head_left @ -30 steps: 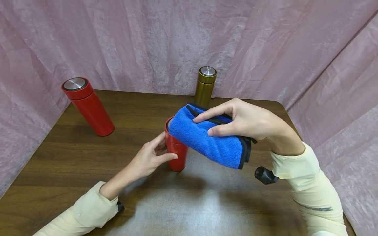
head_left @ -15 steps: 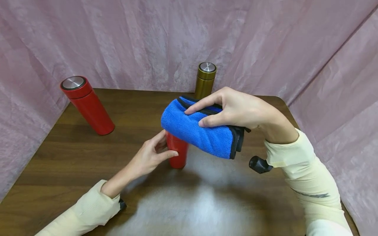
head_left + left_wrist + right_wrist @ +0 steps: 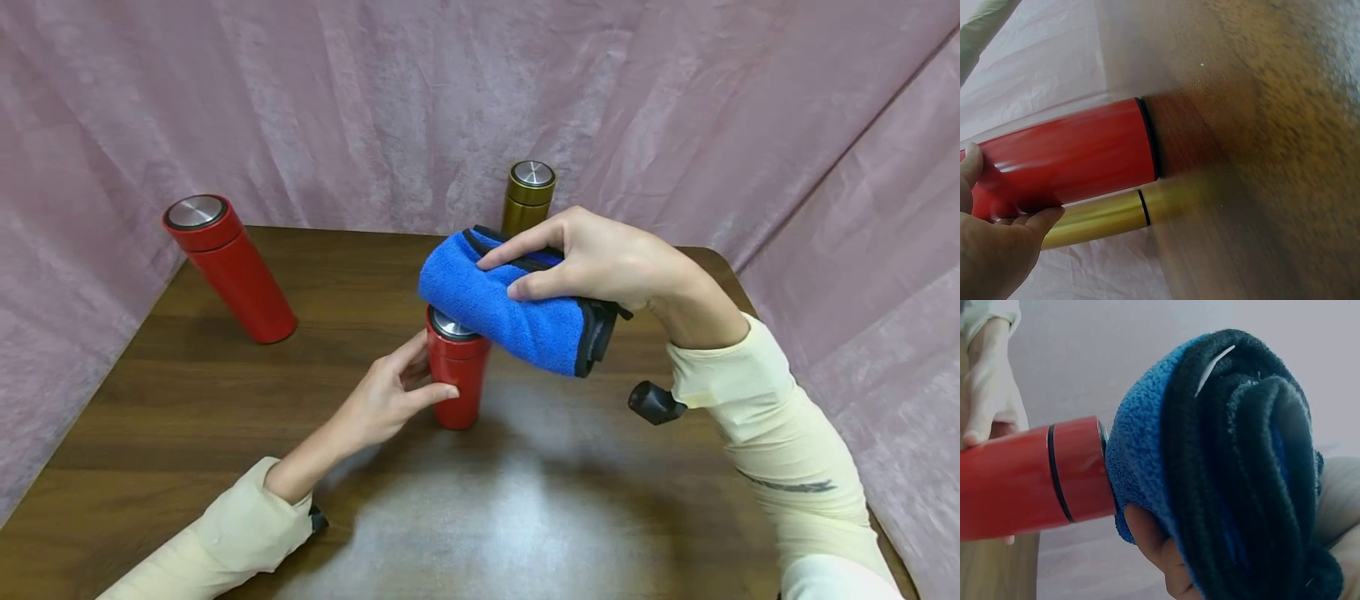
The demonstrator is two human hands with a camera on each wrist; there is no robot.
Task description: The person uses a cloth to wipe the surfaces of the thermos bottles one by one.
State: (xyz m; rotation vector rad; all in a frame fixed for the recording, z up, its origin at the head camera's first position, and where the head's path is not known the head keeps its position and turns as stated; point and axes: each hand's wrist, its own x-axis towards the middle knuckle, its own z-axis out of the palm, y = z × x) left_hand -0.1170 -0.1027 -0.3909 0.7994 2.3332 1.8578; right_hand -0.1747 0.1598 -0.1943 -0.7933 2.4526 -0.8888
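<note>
My left hand (image 3: 386,400) grips a red thermos bottle (image 3: 460,387) that stands upright on the table, thumb on the near side and fingers round its left. In the left wrist view the black-edged base of this red bottle (image 3: 1079,150) meets the tabletop. A folded blue towel (image 3: 495,300) with black edging is pinched between the thumb and fingers of my right hand (image 3: 603,262). Its lower left side lies over part of the bottle's silver lid (image 3: 450,327). The right wrist view shows the rolled towel (image 3: 1141,431) up against the lid end.
A second red thermos (image 3: 232,271) stands at the table's left. Behind the towel, near the back edge of the wooden table (image 3: 360,300), stands a gold thermos (image 3: 529,198). Pink curtains (image 3: 375,108) hang behind and to the right.
My right hand has moved the towel left, then up and back, uncovering part of the silver lid. The left hand keeps its grip on the red thermos.
</note>
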